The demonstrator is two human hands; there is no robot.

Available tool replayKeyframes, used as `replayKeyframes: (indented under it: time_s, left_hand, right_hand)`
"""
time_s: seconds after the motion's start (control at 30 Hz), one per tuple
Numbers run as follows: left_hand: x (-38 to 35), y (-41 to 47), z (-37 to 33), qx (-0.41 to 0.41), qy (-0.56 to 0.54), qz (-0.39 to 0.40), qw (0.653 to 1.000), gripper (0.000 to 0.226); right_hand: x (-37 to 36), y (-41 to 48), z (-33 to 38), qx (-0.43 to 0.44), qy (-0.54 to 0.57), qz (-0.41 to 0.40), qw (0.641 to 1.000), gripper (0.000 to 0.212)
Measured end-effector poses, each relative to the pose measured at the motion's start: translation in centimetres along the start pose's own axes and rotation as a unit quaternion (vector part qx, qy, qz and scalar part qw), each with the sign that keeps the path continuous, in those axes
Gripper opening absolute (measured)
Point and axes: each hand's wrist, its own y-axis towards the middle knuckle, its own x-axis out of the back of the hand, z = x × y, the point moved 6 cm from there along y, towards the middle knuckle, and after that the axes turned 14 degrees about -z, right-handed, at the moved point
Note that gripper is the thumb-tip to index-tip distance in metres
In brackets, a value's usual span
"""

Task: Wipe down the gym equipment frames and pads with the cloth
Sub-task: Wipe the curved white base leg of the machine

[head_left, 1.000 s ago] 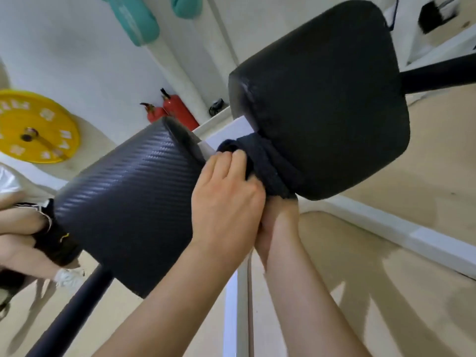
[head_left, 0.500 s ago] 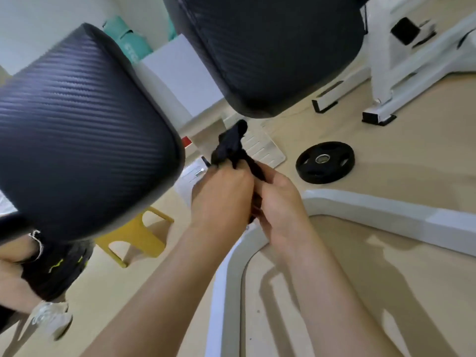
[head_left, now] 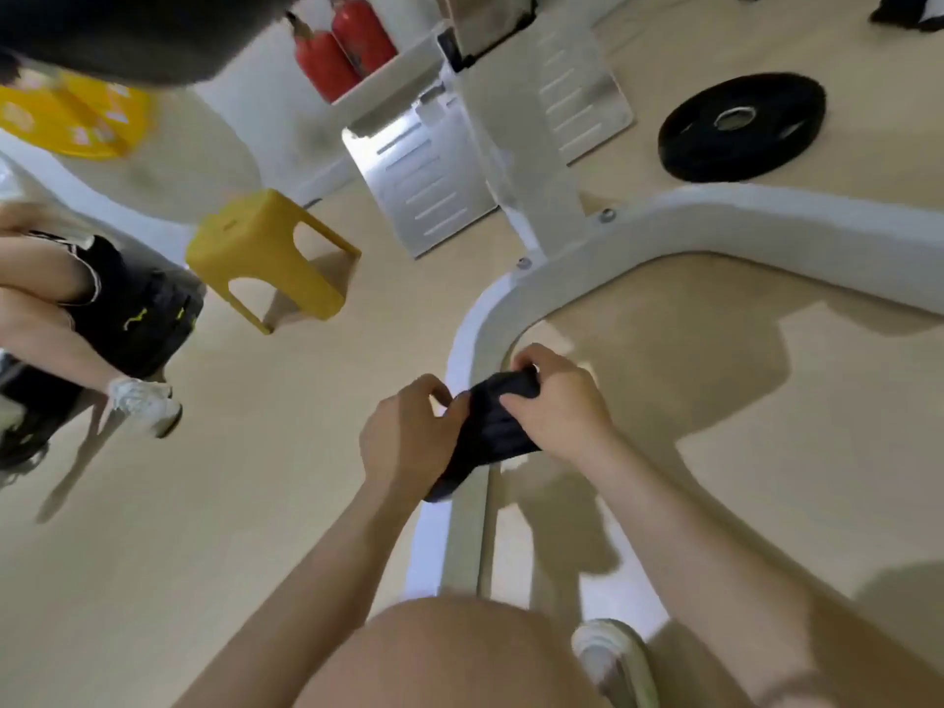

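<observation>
A dark cloth is stretched between both hands in mid-air, above the curved white frame tube of the machine on the floor. My left hand grips the cloth's lower left end. My right hand pinches its upper right end, fingers curled over the top edge. A black pad fills the top left corner, blurred and well above the hands. The cloth touches neither the pad nor the frame.
A yellow plastic stool stands left of the frame. A black weight plate lies on the floor at upper right. Two red fire extinguishers stand at the back. Another person's legs are at the left. My own knee and shoe sit below.
The cloth has come off the black pads and moved down with both hands. The view has tilted toward the floor, so the pads have left the centre of view.
</observation>
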Motion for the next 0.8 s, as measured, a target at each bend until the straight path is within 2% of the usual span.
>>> replayKeyframes:
  time_s: [0.07,0.1,0.2,0.23,0.3,0.37,0.43,0.57,0.63,0.73,0.8]
  left_hand:
    - [-1.3,-2.0,2.3,-0.021,0.059,-0.022,0.998,0.017]
    - [-2.0,-3.3,3.5,-0.032,0.081,-0.024,0.996,0.015]
    - [-4.5,-8.1,7.4,-0.040,0.137,0.017,0.990,0.018]
    - [-5.6,-9.9,9.0,-0.032,0.146,0.039,0.988,0.027]
    - [-8.2,-12.8,11.6,0.014,0.128,0.103,0.986,0.059]
    - [-10.4,-14.1,12.4,0.083,0.032,0.153,0.984,0.084]
    - [-11.1,-15.6,13.0,0.155,-0.029,0.155,0.975,0.086]
    - [-9.3,-20.5,15.2,0.200,0.023,0.133,0.971,0.088]
    - [-9.3,-22.2,16.1,0.219,0.032,0.142,0.965,0.086]
    - [-10.0,-20.4,15.8,0.231,0.085,0.150,0.957,0.060]
    - [-10.6,-18.0,14.9,0.219,0.106,0.161,0.956,0.045]
  right_hand:
    - [-2.7,-1.7,-2.2,-0.012,-0.067,-0.001,0.998,0.016]
    - [-4.1,-2.7,-3.2,-0.017,-0.087,0.014,0.996,0.024]
    - [-8.6,-6.7,-5.8,-0.023,-0.149,0.141,0.979,0.060]
    - [-10.1,-8.2,-6.9,-0.038,-0.164,0.193,0.967,0.067]
    - [-12.7,-11.3,-8.3,-0.071,-0.149,0.278,0.946,0.065]
    - [-14.4,-13.4,-8.6,-0.076,-0.117,0.315,0.939,0.060]
    - [-15.7,-14.9,-8.6,-0.056,-0.121,0.348,0.928,0.059]
    - [-15.5,-16.7,-9.1,0.013,-0.186,0.412,0.892,0.065]
    - [-14.4,-16.2,-8.9,0.075,-0.226,0.363,0.901,0.057]
    - [-13.0,-15.1,-6.3,0.141,-0.188,0.261,0.936,0.054]
    - [-13.7,-14.9,-5.2,0.201,-0.186,0.265,0.925,0.058]
